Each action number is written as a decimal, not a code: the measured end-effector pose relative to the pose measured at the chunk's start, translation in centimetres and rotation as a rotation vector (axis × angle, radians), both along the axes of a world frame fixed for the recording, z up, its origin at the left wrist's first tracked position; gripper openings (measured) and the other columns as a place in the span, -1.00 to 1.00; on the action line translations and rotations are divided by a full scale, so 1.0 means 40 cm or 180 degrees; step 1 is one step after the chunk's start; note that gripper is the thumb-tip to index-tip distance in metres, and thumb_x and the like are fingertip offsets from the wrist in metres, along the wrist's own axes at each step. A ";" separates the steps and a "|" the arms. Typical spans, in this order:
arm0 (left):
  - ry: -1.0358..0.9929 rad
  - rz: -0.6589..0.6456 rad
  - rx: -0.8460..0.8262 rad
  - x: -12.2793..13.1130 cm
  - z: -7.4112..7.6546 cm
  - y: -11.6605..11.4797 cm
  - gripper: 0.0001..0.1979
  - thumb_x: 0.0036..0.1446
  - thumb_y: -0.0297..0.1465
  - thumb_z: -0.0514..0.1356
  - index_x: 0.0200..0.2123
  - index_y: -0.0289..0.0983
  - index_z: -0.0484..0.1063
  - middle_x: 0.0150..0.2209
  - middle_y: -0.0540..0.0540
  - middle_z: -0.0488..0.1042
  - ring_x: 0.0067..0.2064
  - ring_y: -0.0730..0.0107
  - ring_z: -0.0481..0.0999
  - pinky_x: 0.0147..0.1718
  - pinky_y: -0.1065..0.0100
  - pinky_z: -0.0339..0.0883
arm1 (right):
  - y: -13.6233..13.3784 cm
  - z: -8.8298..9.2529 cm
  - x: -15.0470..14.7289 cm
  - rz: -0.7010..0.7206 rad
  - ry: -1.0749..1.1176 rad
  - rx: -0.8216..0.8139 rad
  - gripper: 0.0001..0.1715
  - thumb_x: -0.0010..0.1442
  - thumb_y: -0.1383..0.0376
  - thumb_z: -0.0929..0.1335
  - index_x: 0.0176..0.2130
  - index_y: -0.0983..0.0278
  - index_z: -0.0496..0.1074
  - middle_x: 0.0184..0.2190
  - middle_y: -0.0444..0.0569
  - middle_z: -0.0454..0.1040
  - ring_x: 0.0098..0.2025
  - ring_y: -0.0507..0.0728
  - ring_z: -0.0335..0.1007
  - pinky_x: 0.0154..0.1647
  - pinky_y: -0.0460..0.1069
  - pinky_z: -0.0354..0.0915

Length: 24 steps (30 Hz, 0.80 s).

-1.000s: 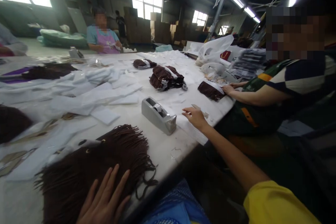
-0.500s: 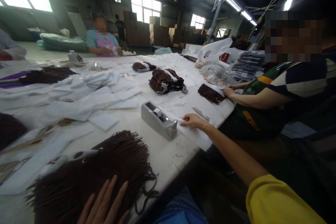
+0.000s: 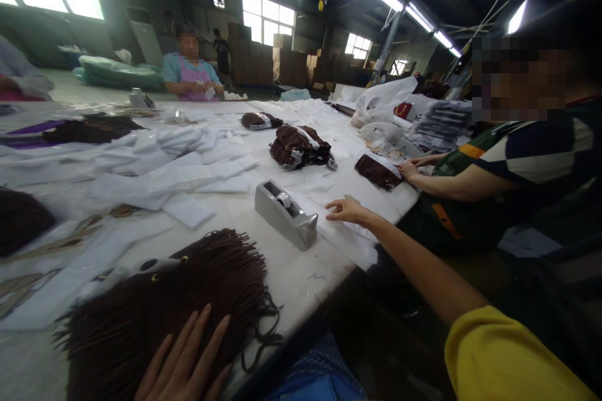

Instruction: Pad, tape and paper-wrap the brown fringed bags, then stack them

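My left hand (image 3: pixel 185 357) lies flat with spread fingers on a dark brown fringed bag (image 3: pixel 188 301) at the near table edge. Two gold-coloured rings and a white wrapped strip (image 3: pixel 164 265) show along the bag's upper side. Farther right, my right hand (image 3: pixel 348 212) hovers over thin white sheets (image 3: pixel 350 244), fingers apart and curved, with nothing visible in them. Just left of that hand stands a grey tape dispenser (image 3: pixel 286 213), its cutting end toward the right. Whether the right fingertips touch a sheet I cannot tell.
White foam sheets (image 3: pixel 188 210) spread over the left of the table. Brown fringed bundles (image 3: pixel 301 145) lie beyond the dispenser. At the right a co-worker's hands (image 3: pixel 411 169) rest by another brown bundle (image 3: pixel 376 170). Another person (image 3: pixel 190 72) sits across the table.
My right hand's fingers have parted and lifted from the white sheet they were on. The left hand stays on the bag. The view has shifted slightly.
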<state>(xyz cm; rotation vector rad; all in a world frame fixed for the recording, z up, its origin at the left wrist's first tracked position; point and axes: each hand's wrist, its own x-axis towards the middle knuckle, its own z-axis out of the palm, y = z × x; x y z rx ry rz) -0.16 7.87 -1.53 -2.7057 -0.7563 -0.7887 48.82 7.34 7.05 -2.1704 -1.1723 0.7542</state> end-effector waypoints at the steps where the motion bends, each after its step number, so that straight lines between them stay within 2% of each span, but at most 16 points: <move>1: -0.0003 -0.0011 0.0013 -0.001 0.001 -0.001 -0.30 0.19 -0.26 0.11 0.39 -0.11 0.03 0.34 -0.14 0.21 0.23 0.12 0.37 0.36 0.14 -0.19 | 0.001 0.001 0.000 -0.0064 0.0003 0.0049 -0.56 -0.14 0.22 0.57 -0.22 0.34 0.59 -0.50 -0.14 0.49 -0.46 0.00 0.33 -0.40 -0.13 0.24; 3: 0.0024 -0.0007 0.0015 -0.002 0.002 -0.003 -0.30 0.19 -0.26 0.11 0.38 -0.12 0.05 0.35 -0.14 0.19 0.24 0.13 0.35 0.36 0.16 -0.19 | 0.007 0.007 -0.003 -0.0191 0.0033 0.0186 -0.67 -0.10 0.21 0.56 -0.34 0.35 0.55 -0.50 -0.09 0.51 -0.48 -0.01 0.33 -0.44 -0.14 0.24; 6: 0.0104 0.0004 0.0027 -0.007 0.003 -0.003 -0.30 0.19 -0.20 0.12 0.38 -0.12 0.06 0.35 -0.14 0.18 0.26 0.14 0.34 0.36 0.18 -0.20 | 0.029 0.041 -0.015 -0.0367 0.0175 0.0479 -0.68 0.05 0.13 0.49 -0.38 0.34 0.47 -0.44 0.00 0.56 -0.51 -0.03 0.32 -0.48 -0.15 0.26; 8: 0.0141 -0.0035 0.0049 -0.012 0.006 0.001 -0.29 0.19 -0.12 0.13 0.37 -0.13 0.08 0.34 -0.14 0.20 0.26 0.14 0.34 0.36 0.20 -0.20 | 0.056 0.084 -0.034 -0.0437 0.0300 0.0691 -0.66 0.16 0.08 0.42 -0.28 0.32 0.44 -0.33 0.03 0.59 -0.50 -0.04 0.34 -0.49 -0.15 0.29; 10: 0.0159 -0.0096 0.0019 -0.018 0.013 0.005 -0.30 0.21 -0.09 0.11 0.37 -0.13 0.08 0.32 -0.11 0.24 0.26 0.16 0.35 0.34 0.23 -0.11 | 0.090 0.140 -0.065 -0.0427 0.0548 0.1003 -0.67 0.22 0.10 0.37 -0.12 0.28 0.40 -0.20 0.01 0.60 -0.44 -0.04 0.41 -0.45 -0.16 0.34; 11: 0.0147 -0.0129 -0.0037 -0.020 0.019 0.006 -0.31 0.23 -0.10 0.09 0.37 -0.12 0.07 0.30 -0.09 0.27 0.25 0.18 0.36 0.32 0.24 -0.02 | 0.109 0.170 -0.087 -0.0377 0.0752 0.1206 -0.64 0.23 0.15 0.36 -0.02 0.24 0.37 -0.14 -0.02 0.58 -0.38 -0.04 0.44 -0.41 -0.17 0.37; 13: 0.0023 -0.0113 -0.0215 -0.023 0.034 0.008 -0.35 0.28 -0.18 0.04 0.39 -0.13 0.02 0.26 -0.06 0.34 0.20 0.23 0.42 0.22 0.27 0.21 | 0.141 0.227 -0.148 -0.0159 0.1454 0.1689 -0.44 0.19 0.27 0.38 0.16 0.19 0.26 -0.07 -0.06 0.56 -0.31 -0.04 0.47 -0.35 -0.18 0.41; 16: -0.0305 0.0207 -0.0624 -0.020 0.064 0.008 -0.39 0.32 -0.28 0.00 0.40 -0.08 -0.05 0.16 -0.01 0.46 0.05 0.28 0.57 -0.04 0.32 0.48 | 0.166 0.275 -0.283 0.0509 0.2260 0.1931 -0.17 0.14 0.38 0.38 0.32 0.08 0.08 0.01 -0.11 0.52 -0.33 -0.07 0.46 -0.36 -0.19 0.44; 18: -0.0489 0.0467 -0.1004 -0.014 0.082 0.009 -0.37 0.32 -0.28 0.02 0.41 -0.04 -0.09 0.10 0.00 0.52 -0.06 0.28 0.62 -0.20 0.35 0.55 | 0.159 0.267 -0.394 0.1044 0.2600 0.1735 -0.16 0.16 0.41 0.35 0.33 0.04 0.07 0.13 -0.08 0.44 -0.37 -0.07 0.43 -0.40 -0.17 0.46; 21: -0.0786 0.0616 -0.1434 -0.004 0.097 0.014 -0.27 0.28 -0.26 0.10 0.42 -0.06 -0.19 0.13 -0.07 0.50 -0.11 0.25 0.65 -0.28 0.35 0.57 | 0.123 0.200 -0.553 0.1733 0.3021 0.1142 -0.23 0.16 0.47 0.33 0.29 0.08 0.19 0.22 -0.03 0.35 -0.39 -0.08 0.39 -0.47 -0.19 0.41; 24: -0.1115 0.0572 -0.1373 0.000 0.096 0.012 -0.21 0.26 -0.33 0.12 0.42 -0.08 -0.25 0.36 -0.22 0.16 0.08 0.17 0.54 -0.16 0.28 0.56 | 0.076 0.116 -0.660 0.2224 0.3132 0.0259 -0.18 0.11 0.57 0.29 0.29 0.10 0.22 0.13 -0.04 0.43 -0.47 -0.14 0.32 -0.60 -0.27 0.23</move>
